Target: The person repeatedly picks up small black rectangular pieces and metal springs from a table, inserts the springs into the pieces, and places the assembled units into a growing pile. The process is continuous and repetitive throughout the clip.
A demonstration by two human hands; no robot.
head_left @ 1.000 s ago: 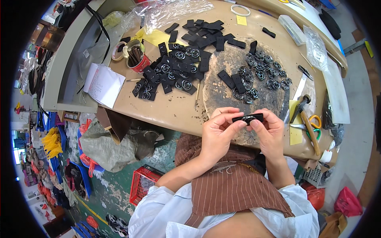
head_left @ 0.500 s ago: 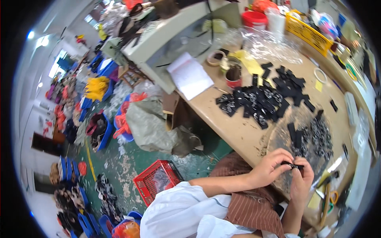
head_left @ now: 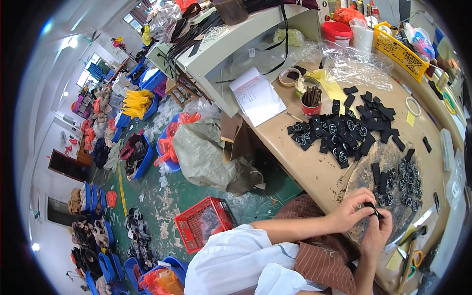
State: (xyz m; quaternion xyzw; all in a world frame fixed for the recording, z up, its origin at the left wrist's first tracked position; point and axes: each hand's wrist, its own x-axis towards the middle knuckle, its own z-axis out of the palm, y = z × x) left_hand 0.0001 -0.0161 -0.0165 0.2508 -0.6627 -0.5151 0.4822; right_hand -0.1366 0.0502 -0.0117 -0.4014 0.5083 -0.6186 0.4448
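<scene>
Between both hands is a small black strip, gripped at its two ends. The fingers of my left hand pinch its upper end; my right hand pinches the lower end, just below and to the right. Beneath them is a worn round board on the table. Several dark, shiny looped ornaments lie on it, next to loose black strips. Farther off, a heap of black pieces lies on the table, many with silvery ring-shaped decorations.
Behind the heap stand a red tin of brown sticks, a tape roll and papers. A yellow crate and red bucket line the back. Scissors lie right. A red basket and grey sack stand on the floor.
The view has shifted, so the scene sits farther right and lower. The black strip has turned from nearly level to a steeper slant, still held by both hands.
</scene>
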